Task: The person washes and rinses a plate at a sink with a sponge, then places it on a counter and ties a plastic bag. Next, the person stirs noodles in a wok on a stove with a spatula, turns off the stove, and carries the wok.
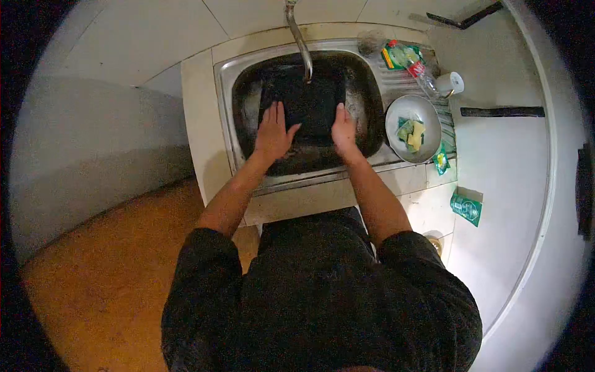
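A black, flat, rectangular thing (310, 102), too dark to tell its exact kind, lies in the steel sink (370, 118) beneath the tap (300, 40). My left hand (274, 133) rests on its lower left part, fingers stretched and thumb held apart. At its right edge is my right hand (344, 131), with the thumb along the top; the other fingers are mostly hidden and appear curled round the edge.
On the drainboard to the right stand a pale bowl (392, 133) with sponges (414, 133), a plastic bottle (421, 75), a white cup (450, 83) and a green-yellow packet (390, 59). Green packets (466, 208) lie near the counter's right edge, beside a white wall (508, 186).
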Motion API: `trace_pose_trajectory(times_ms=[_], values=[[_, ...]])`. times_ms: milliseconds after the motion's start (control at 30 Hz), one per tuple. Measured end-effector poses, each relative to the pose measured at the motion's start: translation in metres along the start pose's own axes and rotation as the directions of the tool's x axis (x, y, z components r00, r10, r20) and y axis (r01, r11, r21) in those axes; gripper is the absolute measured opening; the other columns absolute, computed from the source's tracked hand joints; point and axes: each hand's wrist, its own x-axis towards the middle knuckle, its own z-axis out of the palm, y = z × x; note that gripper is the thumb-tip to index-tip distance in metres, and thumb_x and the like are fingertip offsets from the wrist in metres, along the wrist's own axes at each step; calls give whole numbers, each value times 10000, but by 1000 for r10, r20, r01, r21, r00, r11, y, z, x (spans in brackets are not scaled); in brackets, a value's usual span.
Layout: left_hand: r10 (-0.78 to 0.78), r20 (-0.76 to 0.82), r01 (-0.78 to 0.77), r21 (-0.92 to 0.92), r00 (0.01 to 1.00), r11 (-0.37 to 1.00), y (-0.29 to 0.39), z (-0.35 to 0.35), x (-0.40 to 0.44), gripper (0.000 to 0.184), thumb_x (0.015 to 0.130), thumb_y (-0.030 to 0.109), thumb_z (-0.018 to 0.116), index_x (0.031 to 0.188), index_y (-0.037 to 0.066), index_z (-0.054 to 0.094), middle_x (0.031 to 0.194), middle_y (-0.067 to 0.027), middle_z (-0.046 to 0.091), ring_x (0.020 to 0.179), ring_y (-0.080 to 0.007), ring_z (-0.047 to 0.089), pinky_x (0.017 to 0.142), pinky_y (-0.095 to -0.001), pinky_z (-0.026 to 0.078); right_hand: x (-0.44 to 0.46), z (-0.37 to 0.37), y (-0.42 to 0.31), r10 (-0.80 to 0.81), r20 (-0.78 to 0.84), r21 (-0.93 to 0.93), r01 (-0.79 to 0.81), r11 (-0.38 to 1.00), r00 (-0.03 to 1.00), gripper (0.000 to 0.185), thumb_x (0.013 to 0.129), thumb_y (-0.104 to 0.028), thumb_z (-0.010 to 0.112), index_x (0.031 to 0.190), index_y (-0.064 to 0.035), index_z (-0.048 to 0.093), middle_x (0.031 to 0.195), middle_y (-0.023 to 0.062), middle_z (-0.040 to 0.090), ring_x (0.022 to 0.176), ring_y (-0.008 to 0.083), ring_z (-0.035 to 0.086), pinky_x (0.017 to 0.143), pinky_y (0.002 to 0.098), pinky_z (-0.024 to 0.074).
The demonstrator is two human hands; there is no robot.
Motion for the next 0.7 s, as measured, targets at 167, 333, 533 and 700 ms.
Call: trace_pose_trajectory(times_ms=[167, 333, 533, 700], values=[[-44, -12, 46, 150, 999, 988, 14, -16, -16, 773, 926, 510, 503, 1351, -122, 373, 1400, -305, 374, 1244, -420, 384, 1043, -502, 320, 2, -5, 7, -56, 112, -42, 61, 997, 992, 641, 1001, -497, 295, 1034, 50, 628, 1048, 281, 636, 1011, 467, 578, 903, 483, 427], [-44, -172, 80, 211, 984, 974, -8, -6, 26, 784, 912, 545, 492, 1339, -107, 408, 1402, -262, 406, 1283, -414, 366, 1022, -551, 302, -33, -8, -31, -11, 177, -192, 45, 980, 984, 624, 1005, -464, 315, 1114, 81, 597, 1115, 308, 607, 1072, 454, 561, 957, 468, 409], [21, -171, 13, 198, 985, 980, -15, 0, 35, 773, 904, 566, 489, 1336, -73, 446, 1423, -208, 411, 1301, -379, 379, 1025, -562, 292, -41, -4, -22, -47, 122, -26, 50, 998, 991, 646, 1003, -484, 298, 1077, 81, 601, 1075, 304, 616, 1036, 457, 569, 927, 477, 414], [-21, -126, 45, 189, 992, 981, -7, 7, 27, 729, 916, 542, 483, 1370, -26, 429, 1442, -175, 394, 1303, -359, 378, 1019, -542, 309, -30, -5, 4, -69, 134, -224, 98, 970, 989, 672, 1001, -508, 273, 1043, 75, 606, 1036, 294, 626, 999, 458, 579, 893, 496, 419]])
